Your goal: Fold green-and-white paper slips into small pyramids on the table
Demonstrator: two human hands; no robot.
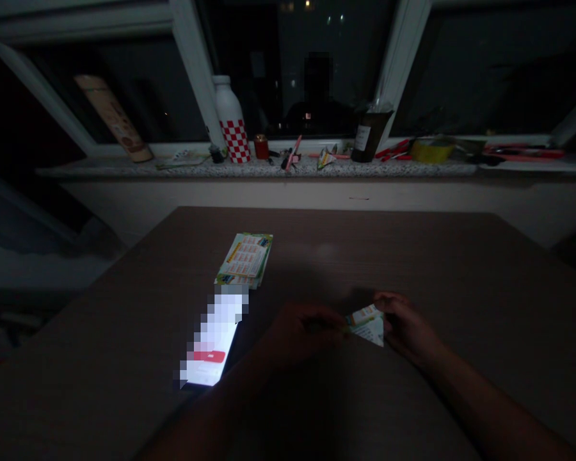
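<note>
A small folded printed paper [367, 323] with a pointed corner lies low over the dark brown table [461, 269], held between both hands. My left hand [301, 334] pinches its left edge with fingers closed. Curled around the paper's right side, my right hand [406, 326] grips it from above. A stack of similar printed leaflets [246, 259] lies further back on the left. Beside my left forearm a phone [214, 342] with a bright lit screen lies flat on the table.
The room is dim. A stone window sill [269, 168] behind the table carries a white bottle with red checks [231, 120], a small red jar [261, 147], a dark cup [368, 134], yellow tape [431, 150], pens and red tools.
</note>
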